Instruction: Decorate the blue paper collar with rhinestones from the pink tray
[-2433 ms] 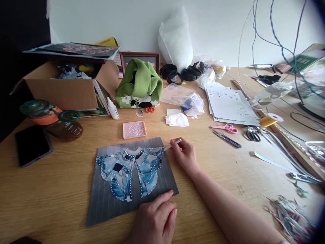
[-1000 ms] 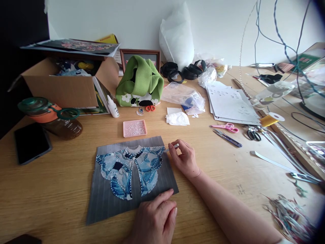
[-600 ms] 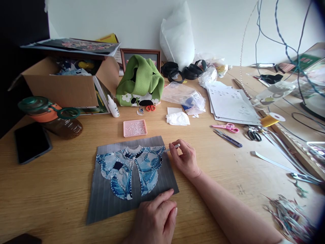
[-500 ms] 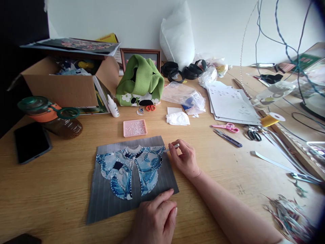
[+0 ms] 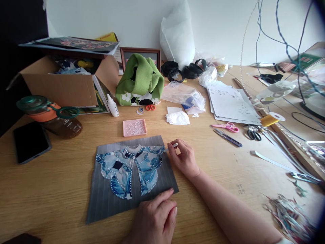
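A dark grey sheet lies on the wooden table, bearing a blue-and-white patterned collar shape edged with white beads. My right hand is closed in a pinch around a thin white stick. The stick's tip touches or hovers close to the collar's right point; I cannot tell which. At the sheet's lower right edge rests my left hand, its index finger stretched along the sheet and the other fingers loosely bent, holding nothing. Behind the sheet stands a shallow pink tray with small white beads in it.
To the left are a bottle and a phone. A white glue bottle, small orange scissors and crumpled tissue lie farther back. Pink scissors, a cutter knife and a ribbon spool are at right.
The upper end of the white stick has shifted slightly left with my right hand. My left hand, the sheet and the tray look unchanged.
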A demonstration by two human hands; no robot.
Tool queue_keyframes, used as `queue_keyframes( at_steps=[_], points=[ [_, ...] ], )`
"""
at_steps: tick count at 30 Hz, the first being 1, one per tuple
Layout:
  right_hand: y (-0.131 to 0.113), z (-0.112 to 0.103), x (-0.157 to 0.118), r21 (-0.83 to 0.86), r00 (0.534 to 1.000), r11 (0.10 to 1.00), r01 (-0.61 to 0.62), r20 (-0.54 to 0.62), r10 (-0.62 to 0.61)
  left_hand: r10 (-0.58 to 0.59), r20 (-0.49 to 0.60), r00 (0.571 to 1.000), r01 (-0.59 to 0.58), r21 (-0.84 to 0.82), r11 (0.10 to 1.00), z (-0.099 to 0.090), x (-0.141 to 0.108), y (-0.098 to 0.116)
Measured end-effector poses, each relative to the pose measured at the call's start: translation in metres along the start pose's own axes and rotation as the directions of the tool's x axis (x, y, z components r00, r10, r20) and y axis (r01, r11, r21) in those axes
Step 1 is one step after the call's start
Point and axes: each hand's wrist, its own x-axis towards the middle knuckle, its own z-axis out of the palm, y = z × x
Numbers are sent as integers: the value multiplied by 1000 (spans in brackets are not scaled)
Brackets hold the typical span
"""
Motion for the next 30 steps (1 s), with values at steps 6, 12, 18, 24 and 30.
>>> queue_keyframes(
  at_steps=[6,12,18,24,30],
  points=[
    [0,1,0,-10,1000,1000,-20,11,20,-4,1,1000,4,-5,1000,0,0,1],
    [1,1,0,-11,1000,1000,-22,-8,22,2,-7,1000,-2,-2,1000,2,-2,0],
    [-2,0,1,17,997,1000,-2,-80,3,-5,-16,1000,5,-7,1000,3,-4,-1],
    [-6,-3,3,5,988,1000,28,-150,-27,-13,-9,1000,13,-11,1000,3,-3,-1],
    [-5,-1,3,6,990,999,32,-139,-31,-9,-14,1000,9,-12,1000,3,-3,0]
  ],
)
